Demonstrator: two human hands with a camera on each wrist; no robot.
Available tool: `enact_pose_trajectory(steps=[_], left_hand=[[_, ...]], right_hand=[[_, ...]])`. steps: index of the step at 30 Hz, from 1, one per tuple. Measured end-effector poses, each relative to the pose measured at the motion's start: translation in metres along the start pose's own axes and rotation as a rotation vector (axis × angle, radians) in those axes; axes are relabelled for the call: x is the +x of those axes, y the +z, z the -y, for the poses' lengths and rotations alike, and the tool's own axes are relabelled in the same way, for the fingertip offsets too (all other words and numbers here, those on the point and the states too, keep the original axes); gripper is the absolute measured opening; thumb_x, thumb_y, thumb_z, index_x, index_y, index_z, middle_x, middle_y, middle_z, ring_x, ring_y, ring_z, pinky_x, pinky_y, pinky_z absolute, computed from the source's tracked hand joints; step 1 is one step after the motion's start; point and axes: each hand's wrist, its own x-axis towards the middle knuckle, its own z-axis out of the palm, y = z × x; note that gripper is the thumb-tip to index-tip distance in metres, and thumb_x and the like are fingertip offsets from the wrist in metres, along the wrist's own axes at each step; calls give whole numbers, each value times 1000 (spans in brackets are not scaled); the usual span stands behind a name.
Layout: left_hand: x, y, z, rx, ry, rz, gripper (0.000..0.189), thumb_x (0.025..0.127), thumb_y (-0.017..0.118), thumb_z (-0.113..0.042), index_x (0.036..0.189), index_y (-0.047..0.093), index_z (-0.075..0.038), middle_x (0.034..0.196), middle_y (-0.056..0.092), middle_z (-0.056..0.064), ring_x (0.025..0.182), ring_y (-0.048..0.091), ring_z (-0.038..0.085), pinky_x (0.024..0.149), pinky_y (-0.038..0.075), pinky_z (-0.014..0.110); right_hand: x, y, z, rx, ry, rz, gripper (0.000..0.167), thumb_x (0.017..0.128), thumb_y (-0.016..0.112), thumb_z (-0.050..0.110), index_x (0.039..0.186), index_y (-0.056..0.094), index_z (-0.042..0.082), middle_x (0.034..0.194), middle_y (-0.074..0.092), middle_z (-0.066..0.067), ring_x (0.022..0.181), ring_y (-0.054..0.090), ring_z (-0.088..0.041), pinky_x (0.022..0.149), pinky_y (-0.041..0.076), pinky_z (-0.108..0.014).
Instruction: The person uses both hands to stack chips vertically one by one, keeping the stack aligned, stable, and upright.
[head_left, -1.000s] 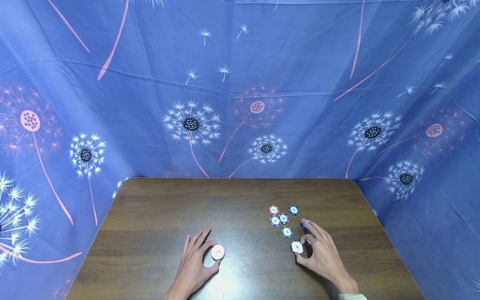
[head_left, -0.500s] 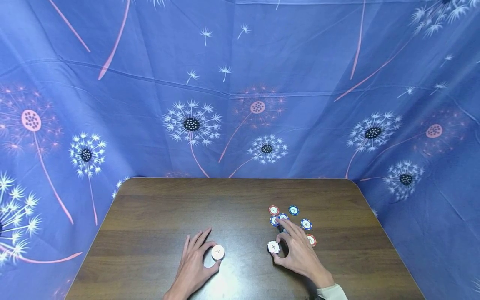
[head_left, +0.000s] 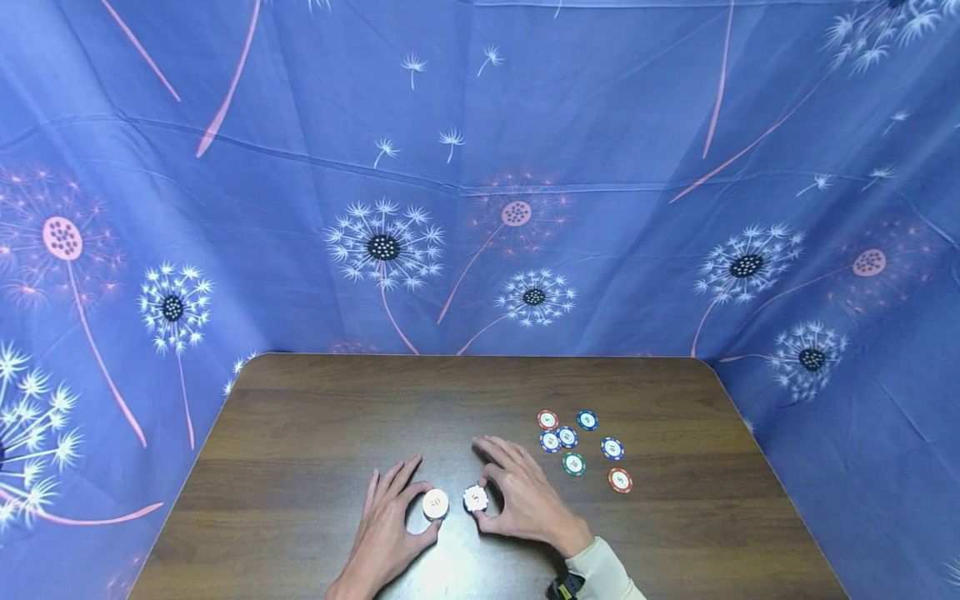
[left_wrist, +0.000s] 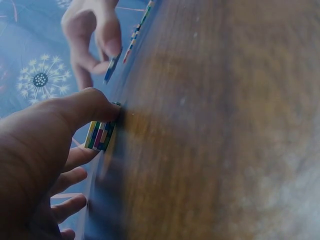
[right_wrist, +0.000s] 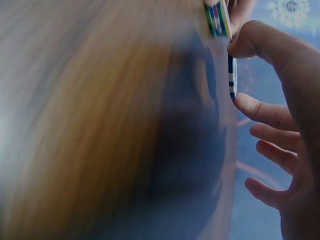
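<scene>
My left hand (head_left: pixel 386 525) grips a short stack of poker chips (head_left: pixel 435 504) between thumb and index finger, standing on the table. The stack's edge shows yellow, green, red and blue bands (left_wrist: pixel 99 135) in the left wrist view, and its top chip has a pale face. Just to the right, my right hand (head_left: pixel 528 500) pinches a single poker chip (head_left: pixel 476 498) by its rim, thumb against index finger. That chip has a pale face marked 5 and a dark edge with white blocks (right_wrist: pixel 232 77). A small gap separates it from the stack. The other fingers of both hands are extended.
Several loose poker chips lie flat to the right, among them a green chip (head_left: pixel 573 464), a red chip (head_left: pixel 620 480) and a blue chip (head_left: pixel 587 420). The brown wooden table (head_left: pixel 337 400) ends at a blue dandelion-print cloth (head_left: pixel 622 208).
My right hand has carried the pinched chip leftward, from beside the loose chips to near the stack, uncovering the red, blue and green chips. The left hand and its stack have stayed put.
</scene>
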Motion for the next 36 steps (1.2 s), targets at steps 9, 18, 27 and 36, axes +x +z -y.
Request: enact_pose_trajectory(steps=[9,18,27,36], left_hand=[[0,0,0,8,5,4,42,69,94,-32,106,76,-20,155,59,13,141,52,44,120,27,73],[0,0,2,14,30,-11,44,68,94,-32,106,76,-18,154,60,14,140,54,45,119,28,74],[-1,-2,2,0,32,-14,44,70,93,-34,107,77,-16,154,60,15,139,53,46,118,29,75],[0,-1,1,2,12,-1,45,69,94,-33,107,76,-18,154,60,14,140,53,44,120,28,74]], right_hand=[[25,7,21,-4,-48,40,39,73,88,49,93,72,20,160,54,-10,150,46,-28,122,42,-51],[34,11,28,-49,-74,64,40,74,87,53,94,71,23,159,54,-9,150,47,-26,122,42,-48],[34,14,33,-50,-80,60,42,75,88,52,99,72,21,159,53,-10,149,47,-27,120,44,-50],[28,7,25,45,-41,16,15,86,81,24,98,75,18,152,59,-13,144,53,-35,119,44,-54]])
